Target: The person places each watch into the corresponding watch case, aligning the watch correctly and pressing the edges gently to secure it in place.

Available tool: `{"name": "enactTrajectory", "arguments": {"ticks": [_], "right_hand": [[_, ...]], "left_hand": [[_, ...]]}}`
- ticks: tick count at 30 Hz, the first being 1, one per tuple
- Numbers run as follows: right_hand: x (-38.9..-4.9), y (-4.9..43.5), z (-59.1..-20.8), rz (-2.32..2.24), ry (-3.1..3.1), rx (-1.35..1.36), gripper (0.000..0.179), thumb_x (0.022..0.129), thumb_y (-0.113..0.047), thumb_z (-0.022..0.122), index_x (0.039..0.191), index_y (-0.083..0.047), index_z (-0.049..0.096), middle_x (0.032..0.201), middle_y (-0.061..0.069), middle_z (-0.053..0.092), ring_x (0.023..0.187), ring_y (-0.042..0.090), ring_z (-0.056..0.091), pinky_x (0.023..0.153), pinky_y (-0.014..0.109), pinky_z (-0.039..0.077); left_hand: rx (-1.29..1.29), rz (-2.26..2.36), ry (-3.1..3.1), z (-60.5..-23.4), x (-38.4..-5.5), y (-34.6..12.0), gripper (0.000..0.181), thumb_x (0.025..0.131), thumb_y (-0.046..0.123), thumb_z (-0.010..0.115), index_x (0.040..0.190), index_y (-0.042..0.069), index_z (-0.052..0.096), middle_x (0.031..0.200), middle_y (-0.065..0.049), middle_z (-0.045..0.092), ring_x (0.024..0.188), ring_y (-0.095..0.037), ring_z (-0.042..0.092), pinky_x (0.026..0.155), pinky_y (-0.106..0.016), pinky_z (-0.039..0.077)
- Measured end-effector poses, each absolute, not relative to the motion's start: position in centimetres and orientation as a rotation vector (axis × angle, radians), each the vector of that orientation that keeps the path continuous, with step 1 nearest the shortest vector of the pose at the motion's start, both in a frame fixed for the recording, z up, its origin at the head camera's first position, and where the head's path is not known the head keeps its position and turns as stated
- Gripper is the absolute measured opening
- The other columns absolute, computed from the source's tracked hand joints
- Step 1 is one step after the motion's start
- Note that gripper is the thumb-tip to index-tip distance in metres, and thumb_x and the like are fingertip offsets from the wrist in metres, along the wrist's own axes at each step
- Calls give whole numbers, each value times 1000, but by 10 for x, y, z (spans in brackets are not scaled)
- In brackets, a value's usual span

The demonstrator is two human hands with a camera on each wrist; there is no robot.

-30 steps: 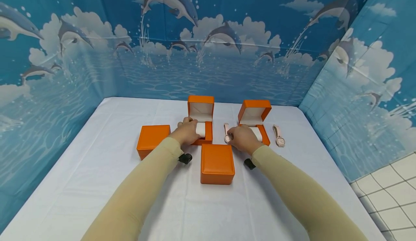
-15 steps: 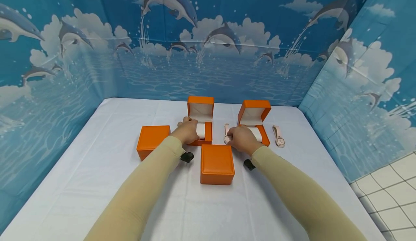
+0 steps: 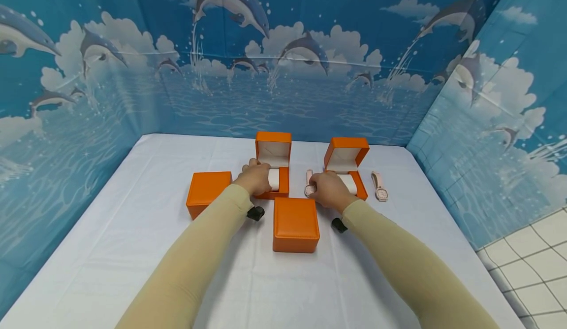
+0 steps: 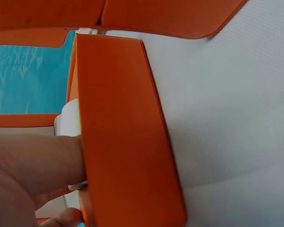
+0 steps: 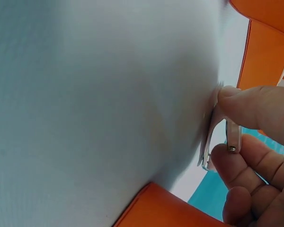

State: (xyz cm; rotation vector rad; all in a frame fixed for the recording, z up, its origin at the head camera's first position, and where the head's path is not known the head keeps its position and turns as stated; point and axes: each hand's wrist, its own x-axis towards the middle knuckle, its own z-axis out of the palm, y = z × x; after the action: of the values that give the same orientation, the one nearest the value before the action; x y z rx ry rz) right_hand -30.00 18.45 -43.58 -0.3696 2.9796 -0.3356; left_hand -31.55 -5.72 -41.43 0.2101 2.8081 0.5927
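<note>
In the head view my left hand [image 3: 255, 178] is at the left side of an open orange watch box [image 3: 284, 181]. Its thumb [image 4: 57, 161] reaches behind the box's front wall in the left wrist view, against the white cushion [image 4: 71, 118]; the thumb tip is hidden. I read this as a grip on the cushion. My right hand [image 3: 330, 189] pinches a pink-strapped wristwatch [image 3: 309, 189] low over the cloth, between thumb and fingers, as the right wrist view shows. Beside that hand a second open watch box [image 3: 361, 186] holds a white cushion [image 3: 347, 182].
Two lidded orange boxes lie nearer: one box [image 3: 296, 223] between the forearms, another box [image 3: 208, 191] by the left forearm. Another pink wristwatch [image 3: 380, 187] lies right of the second open box. A dolphin-printed curtain [image 3: 283, 102] stands behind the white-clothed table [image 3: 292, 294].
Both hands stay almost in place over the last second. The right hand keeps its pinch on the watch; the left hand shifts only slightly at the box.
</note>
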Motion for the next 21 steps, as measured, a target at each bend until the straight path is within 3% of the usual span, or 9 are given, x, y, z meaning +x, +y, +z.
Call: {"name": "enactTrajectory", "arguments": {"ticks": [6,13,21], "right_hand": [[-299,184,-436,-364,2987,-379,27,93,-30,83,106,-11,69,100,6,71,100,28,59,99,45,53],[-297,184,-433,-392,2995,-367,29,93,-29,83,111,-11,70,101,5,71,102,28,57,97,44,52],[-295,185,-431,-484,2992,-379,28,96,-31,79,113,-11,69,101,5,70,99,26,56,90,41,52]], "left_hand": [[255,532,2853,-415,-315,-57,69,96,27,77,158,16,48,161,-17,35,129,-39,42,106,-49,47],[305,476,2876,-417,-315,-57,67,97,30,77,156,16,50,160,-15,37,132,-39,40,112,-52,43],[271,550,2828,-417,-319,-58,68,92,21,81,153,13,53,152,-19,39,118,-37,41,87,-40,50]]}}
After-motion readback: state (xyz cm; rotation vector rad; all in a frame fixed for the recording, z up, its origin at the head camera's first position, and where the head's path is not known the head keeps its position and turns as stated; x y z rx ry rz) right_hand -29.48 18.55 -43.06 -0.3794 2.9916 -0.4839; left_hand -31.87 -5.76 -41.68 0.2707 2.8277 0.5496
